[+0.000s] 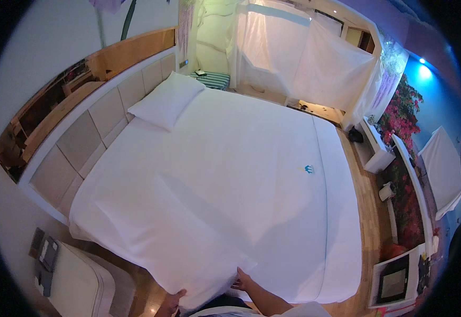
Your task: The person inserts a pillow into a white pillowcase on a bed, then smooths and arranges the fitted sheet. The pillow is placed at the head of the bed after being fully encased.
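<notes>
At the near side of the bed, my left hand [173,302] and my right hand [242,280] grip the near end of a white pillow [204,264], one hand on each side. The fingers are partly hidden behind the fabric. White on white, the pillow's far outline blends into the sheet, and one corner stands out just beyond my right hand. A smooth white cover lies over the bed [241,153], with a small blue emblem [308,169] toward its foot. Another white pillow [168,100] rests flat by the headboard on the far side.
A padded beige headboard [103,119] runs along the left. By my left side stands a white bedside cabinet [82,280]. Wooden floor [368,211] separates the bed from a white shelf unit [375,150] on the right. Sheer white curtains [299,58] hang at the back.
</notes>
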`<act>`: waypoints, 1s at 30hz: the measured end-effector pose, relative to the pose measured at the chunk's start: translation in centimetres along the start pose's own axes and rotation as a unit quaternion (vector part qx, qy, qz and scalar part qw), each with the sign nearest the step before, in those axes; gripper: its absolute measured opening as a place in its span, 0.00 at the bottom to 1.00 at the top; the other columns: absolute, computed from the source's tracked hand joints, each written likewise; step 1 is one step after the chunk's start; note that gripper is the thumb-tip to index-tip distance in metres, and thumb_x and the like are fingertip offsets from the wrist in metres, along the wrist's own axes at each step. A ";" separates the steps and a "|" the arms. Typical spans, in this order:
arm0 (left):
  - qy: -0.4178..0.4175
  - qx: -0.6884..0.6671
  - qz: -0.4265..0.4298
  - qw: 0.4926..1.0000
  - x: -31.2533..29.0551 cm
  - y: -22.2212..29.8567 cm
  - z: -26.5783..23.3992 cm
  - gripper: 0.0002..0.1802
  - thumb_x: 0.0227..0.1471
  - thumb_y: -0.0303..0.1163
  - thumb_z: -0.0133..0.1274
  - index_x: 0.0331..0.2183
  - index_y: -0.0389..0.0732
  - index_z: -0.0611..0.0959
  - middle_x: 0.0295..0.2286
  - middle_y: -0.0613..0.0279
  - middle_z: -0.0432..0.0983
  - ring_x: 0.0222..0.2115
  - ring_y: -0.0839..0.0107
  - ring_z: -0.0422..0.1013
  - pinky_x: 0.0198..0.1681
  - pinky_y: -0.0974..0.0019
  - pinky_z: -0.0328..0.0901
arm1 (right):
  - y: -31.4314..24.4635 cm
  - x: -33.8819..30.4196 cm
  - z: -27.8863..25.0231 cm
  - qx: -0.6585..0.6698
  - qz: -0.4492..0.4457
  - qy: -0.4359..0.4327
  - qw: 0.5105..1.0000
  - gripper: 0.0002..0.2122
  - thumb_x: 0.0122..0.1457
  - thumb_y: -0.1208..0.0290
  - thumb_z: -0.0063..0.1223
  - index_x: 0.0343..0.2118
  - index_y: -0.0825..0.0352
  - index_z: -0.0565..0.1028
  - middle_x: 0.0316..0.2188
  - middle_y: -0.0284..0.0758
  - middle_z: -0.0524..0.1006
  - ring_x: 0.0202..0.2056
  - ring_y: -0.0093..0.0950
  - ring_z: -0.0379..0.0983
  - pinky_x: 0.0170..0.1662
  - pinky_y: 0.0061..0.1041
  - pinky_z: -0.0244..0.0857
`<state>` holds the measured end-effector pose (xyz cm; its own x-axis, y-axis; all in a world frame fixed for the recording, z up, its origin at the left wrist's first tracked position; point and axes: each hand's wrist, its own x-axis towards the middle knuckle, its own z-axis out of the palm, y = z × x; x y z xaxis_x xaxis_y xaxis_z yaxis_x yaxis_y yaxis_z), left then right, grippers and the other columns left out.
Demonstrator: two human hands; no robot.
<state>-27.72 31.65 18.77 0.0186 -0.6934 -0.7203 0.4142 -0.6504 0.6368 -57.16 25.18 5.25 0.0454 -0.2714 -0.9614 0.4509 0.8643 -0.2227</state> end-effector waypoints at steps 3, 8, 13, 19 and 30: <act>-0.051 0.105 0.162 0.980 -0.4 2.7 1.6 0.38 0.42 0.32 0.60 0.53 0.38 0.60 0.49 0.53 0.64 0.47 0.58 0.63 0.49 0.60 0.61 | 0.4 -1.9 2.9 0.012 -0.041 -0.051 0.998 0.30 0.52 0.45 0.44 0.51 0.66 0.60 0.47 0.41 0.64 0.46 0.37 0.62 0.51 0.40 0.57; -0.089 0.355 0.108 0.925 0.2 6.7 6.9 0.34 0.42 0.53 0.56 0.38 0.29 0.76 0.35 0.43 0.74 0.37 0.60 0.71 0.41 0.62 0.65 | 0.2 -6.2 1.3 -0.199 -0.560 0.132 0.793 0.17 0.47 0.74 0.57 0.40 0.66 0.64 0.31 0.32 0.65 0.33 0.24 0.62 0.34 0.23 0.60; -0.116 0.441 0.161 0.875 1.8 7.4 12.3 0.34 0.42 0.55 0.52 0.36 0.29 0.77 0.34 0.39 0.73 0.36 0.56 0.71 0.40 0.61 0.64 | -1.0 -19.7 7.3 -0.499 -0.610 -0.070 0.611 0.27 0.40 0.67 0.65 0.42 0.67 0.64 0.38 0.39 0.67 0.40 0.33 0.66 0.41 0.26 0.63; -0.214 0.202 0.186 0.937 4.1 6.2 14.5 0.31 0.43 0.52 0.55 0.32 0.28 0.78 0.31 0.47 0.75 0.33 0.62 0.71 0.37 0.63 0.65 | -3.1 -17.3 8.4 -0.603 -0.628 0.112 0.480 0.24 0.42 0.69 0.57 0.43 0.70 0.63 0.40 0.45 0.67 0.44 0.44 0.63 0.46 0.39 0.60; 0.068 0.435 0.454 0.775 8.7 12.5 0.5 0.18 0.42 0.31 0.52 0.40 0.41 0.76 0.39 0.49 0.71 0.43 0.53 0.64 0.47 0.56 0.59 | -4.7 -16.3 10.8 -0.685 -0.552 0.186 0.438 0.21 0.33 0.75 0.52 0.37 0.65 0.68 0.33 0.42 0.69 0.36 0.41 0.67 0.35 0.38 0.62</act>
<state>-22.84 17.38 20.62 0.0628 -0.9868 0.1493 -0.5939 0.0833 0.8002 -50.35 20.98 23.67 0.2103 -0.9764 -0.0500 -0.9541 -0.1938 -0.2285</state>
